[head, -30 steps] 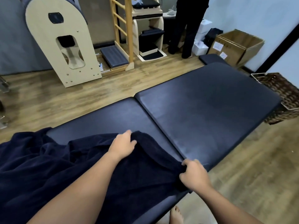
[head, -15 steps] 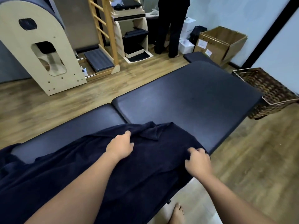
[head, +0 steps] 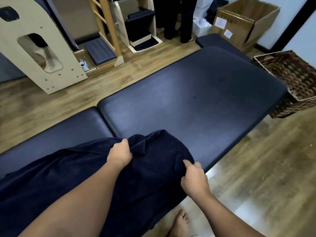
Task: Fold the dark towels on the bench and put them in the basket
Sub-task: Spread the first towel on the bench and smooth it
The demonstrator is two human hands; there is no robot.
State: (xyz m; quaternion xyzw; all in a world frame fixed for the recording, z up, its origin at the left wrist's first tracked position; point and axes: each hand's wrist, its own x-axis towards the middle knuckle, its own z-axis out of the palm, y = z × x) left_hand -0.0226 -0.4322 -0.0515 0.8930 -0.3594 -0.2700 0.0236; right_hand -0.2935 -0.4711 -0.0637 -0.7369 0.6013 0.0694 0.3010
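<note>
A dark navy towel [head: 150, 170] lies rumpled across the near left part of the padded navy bench [head: 196, 100]. My left hand [head: 120, 153] grips a bunched fold near the towel's far edge. My right hand [head: 193, 178] pinches the towel's right edge close to the bench's front edge. A woven wicker basket [head: 290, 82] stands at the bench's far right end; nothing shows inside it.
A wooden arc barrel [head: 34, 48] and a ladder frame [head: 106, 26] stand on the wood floor behind the bench. A person's dark trouser legs [head: 177, 17] and an open cardboard box [head: 244, 21] are at the back. My bare foot [head: 181, 223] is below the bench edge.
Both hands have dragged the towel to the right along the bench, and it has bunched up between them. The view has tipped down and swung towards the basket.
</note>
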